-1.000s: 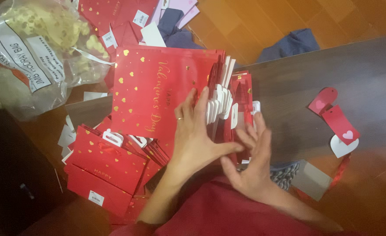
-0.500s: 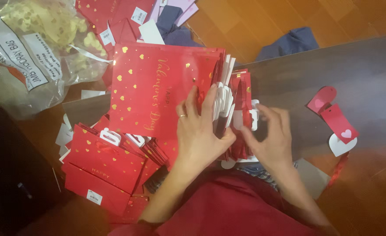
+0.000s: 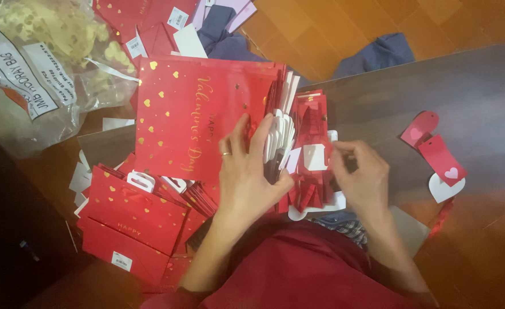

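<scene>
A stack of flat red gift bags (image 3: 207, 114) with gold hearts is shown lying on a dark table (image 3: 435, 97). The left hand (image 3: 247, 171) is laid flat on the stack, fingers spread, their tips parting the white handle cards (image 3: 281, 134) at its right edge. A small white tag (image 3: 315, 157) is pinched between thumb and fingertips of the right hand (image 3: 361, 177), over narrow red folded bags (image 3: 312, 123). Red heart tags (image 3: 438, 154) are seen well apart to the right; a clear plastic sack (image 3: 35, 68) is seen at upper left.
</scene>
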